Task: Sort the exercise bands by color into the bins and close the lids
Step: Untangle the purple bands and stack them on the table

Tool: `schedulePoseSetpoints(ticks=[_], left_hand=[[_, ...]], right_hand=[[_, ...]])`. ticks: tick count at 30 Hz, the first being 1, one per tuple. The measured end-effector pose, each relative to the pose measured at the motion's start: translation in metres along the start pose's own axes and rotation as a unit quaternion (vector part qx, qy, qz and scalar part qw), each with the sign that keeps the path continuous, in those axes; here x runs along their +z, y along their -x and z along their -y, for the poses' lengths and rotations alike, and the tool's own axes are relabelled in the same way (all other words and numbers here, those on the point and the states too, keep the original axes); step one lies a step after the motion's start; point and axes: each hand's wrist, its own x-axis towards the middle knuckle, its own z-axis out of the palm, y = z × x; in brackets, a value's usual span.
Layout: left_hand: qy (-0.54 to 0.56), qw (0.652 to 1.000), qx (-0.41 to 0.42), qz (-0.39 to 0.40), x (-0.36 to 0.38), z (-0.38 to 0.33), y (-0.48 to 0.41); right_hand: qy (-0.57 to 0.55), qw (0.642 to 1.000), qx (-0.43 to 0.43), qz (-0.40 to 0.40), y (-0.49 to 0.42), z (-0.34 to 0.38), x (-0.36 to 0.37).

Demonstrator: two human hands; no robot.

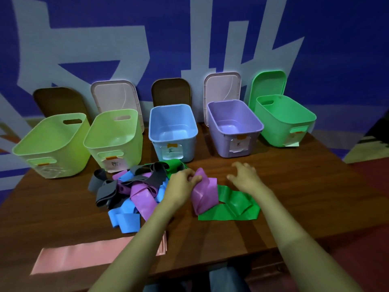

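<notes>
A tangled heap of exercise bands [128, 186] in grey, blue and purple lies at the table's middle. My left hand [182, 180] grips a purple band [204, 192] lifted off the heap's right side. My right hand [245, 175] hovers just right of it, fingers spread and holding nothing. A green band [231, 205] lies flat under the purple one. A pink band [84, 256] rests near the front edge. Behind stand open bins: two yellow-green [52, 144] [113, 138], blue [172, 131], purple [233, 127] and green [284, 119].
Lids lean on the wall behind the bins: two brown [61, 102] [170, 91], two pale pink [115, 95] [223, 87] and one green [269, 85]. The wooden table [294, 186] has bare surface at the right. The bins carry taped paper labels.
</notes>
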Motion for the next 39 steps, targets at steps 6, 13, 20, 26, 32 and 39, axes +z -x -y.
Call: schedulePoseSetpoints(ticks=[6, 13, 20, 26, 32, 39], left_hand=[[0.028, 0.999, -0.032, -0.010, 0.021, 0.011, 0.008], [0.113, 0.988, -0.082, -0.065, 0.003, 0.016, 0.014], [0.107, 0.989, -0.101, 0.028, -0.026, 0.021, 0.029], [0.069, 0.995, -0.074, 0.014, -0.032, 0.029, 0.029], [0.149, 0.987, -0.018, -0.065, -0.049, 0.021, 0.026], [0.301, 0.947, 0.062, -0.098, -0.072, -0.013, 0.013]], right_hand=[[0.103, 0.987, 0.051, 0.108, 0.019, -0.043, 0.031], [0.094, 0.993, -0.009, 0.072, 0.021, -0.017, 0.027], [-0.080, 0.972, -0.204, -0.089, 0.008, 0.079, -0.015], [-0.052, 0.959, -0.277, 0.025, 0.001, 0.141, -0.006], [-0.145, 0.954, -0.260, 0.037, 0.016, 0.124, -0.001], [-0.280, 0.914, -0.293, 0.015, 0.037, 0.114, -0.034]])
